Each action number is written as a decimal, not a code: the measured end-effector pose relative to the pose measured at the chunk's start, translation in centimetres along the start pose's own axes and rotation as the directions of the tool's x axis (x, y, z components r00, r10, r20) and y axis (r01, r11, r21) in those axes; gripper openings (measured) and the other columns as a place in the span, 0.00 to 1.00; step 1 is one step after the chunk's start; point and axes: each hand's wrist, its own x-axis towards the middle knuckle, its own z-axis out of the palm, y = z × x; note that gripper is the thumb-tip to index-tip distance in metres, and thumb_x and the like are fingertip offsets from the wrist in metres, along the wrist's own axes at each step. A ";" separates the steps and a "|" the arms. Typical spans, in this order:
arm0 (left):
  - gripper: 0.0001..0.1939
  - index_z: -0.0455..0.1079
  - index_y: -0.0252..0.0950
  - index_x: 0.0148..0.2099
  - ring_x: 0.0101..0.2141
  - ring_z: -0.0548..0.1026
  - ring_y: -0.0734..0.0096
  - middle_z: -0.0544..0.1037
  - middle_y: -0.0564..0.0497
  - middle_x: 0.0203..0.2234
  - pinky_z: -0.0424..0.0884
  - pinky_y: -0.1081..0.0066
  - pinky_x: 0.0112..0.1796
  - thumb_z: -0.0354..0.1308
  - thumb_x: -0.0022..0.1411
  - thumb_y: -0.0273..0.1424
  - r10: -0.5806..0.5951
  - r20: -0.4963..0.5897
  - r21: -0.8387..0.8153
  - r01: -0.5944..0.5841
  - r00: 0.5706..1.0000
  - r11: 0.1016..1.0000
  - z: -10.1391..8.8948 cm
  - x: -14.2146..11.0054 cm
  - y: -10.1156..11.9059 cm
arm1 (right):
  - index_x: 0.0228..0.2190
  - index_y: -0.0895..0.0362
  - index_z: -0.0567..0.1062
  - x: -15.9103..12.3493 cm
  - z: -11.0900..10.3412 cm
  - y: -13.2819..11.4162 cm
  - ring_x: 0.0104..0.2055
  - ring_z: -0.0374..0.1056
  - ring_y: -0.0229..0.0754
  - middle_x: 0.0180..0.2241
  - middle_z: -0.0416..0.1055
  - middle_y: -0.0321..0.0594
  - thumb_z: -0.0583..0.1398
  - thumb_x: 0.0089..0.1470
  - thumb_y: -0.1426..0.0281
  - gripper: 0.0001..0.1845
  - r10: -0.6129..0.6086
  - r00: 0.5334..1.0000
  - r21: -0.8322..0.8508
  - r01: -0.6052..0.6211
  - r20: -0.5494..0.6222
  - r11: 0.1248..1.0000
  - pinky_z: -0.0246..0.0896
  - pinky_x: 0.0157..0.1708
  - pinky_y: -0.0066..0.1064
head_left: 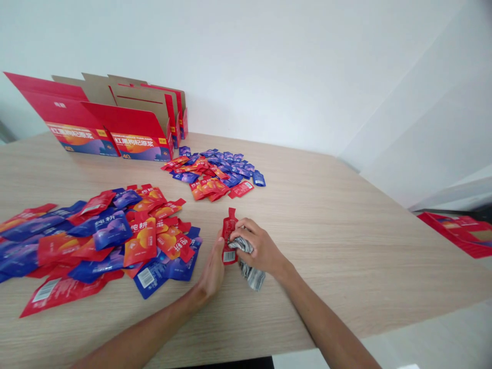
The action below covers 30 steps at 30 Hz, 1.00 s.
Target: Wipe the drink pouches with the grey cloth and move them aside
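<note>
A red pouch [230, 225] with a short narrow spout lies on the table in front of me, its barcode side facing up. My left hand [213, 271] rests against the pouch's left edge, fingers stretched along it. Bunched in my right hand [259, 246] is a grey striped cloth [253, 274], pressed on the right side of the pouch. Part of the cloth hangs out below the fingers. Left of my hands spreads a large pile of red and blue pouches [111, 230]. A smaller pile of similar pouches [217, 171] lies farther back.
Several open red cardboard boxes [138, 133] stand at the back left, near the white wall [269, 77]. The light wood table [346, 230] extends to the right. Beyond its right edge is a red box [457, 230] at a lower level, partly visible.
</note>
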 end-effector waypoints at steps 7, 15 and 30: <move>0.27 0.76 0.34 0.56 0.62 0.68 0.54 0.80 0.41 0.50 0.59 0.57 0.66 0.51 0.68 0.47 0.029 0.150 0.001 -0.030 0.988 1.000 0.9 -1.6 1.3 | 0.40 0.51 0.75 0.1 -0.7 1.1 0.48 0.67 0.49 0.44 0.67 0.43 0.57 0.51 0.79 0.16 0.185 0.927 -0.022 -0.203 -0.325 0.979 0.66 0.50 0.41; 0.27 0.77 0.34 0.53 0.58 0.71 0.52 0.81 0.43 0.48 0.63 0.56 0.63 0.52 0.67 0.50 0.058 0.117 0.013 -0.060 0.991 0.998 1.3 -1.6 2.5 | 0.41 0.51 0.75 0.0 -0.4 0.5 0.46 0.68 0.49 0.44 0.67 0.43 0.58 0.52 0.79 0.16 0.119 0.951 -0.090 -0.150 -0.285 0.985 0.67 0.48 0.41; 0.30 0.77 0.34 0.48 0.48 0.77 0.52 0.82 0.43 0.43 0.72 0.58 0.53 0.51 0.64 0.55 -0.005 0.107 0.104 -0.006 0.994 0.995 0.6 -0.7 2.7 | 0.41 0.51 0.74 0.0 -0.1 0.5 0.48 0.68 0.49 0.44 0.67 0.43 0.58 0.53 0.79 0.15 0.184 0.942 -0.046 -0.204 -0.281 0.978 0.66 0.50 0.41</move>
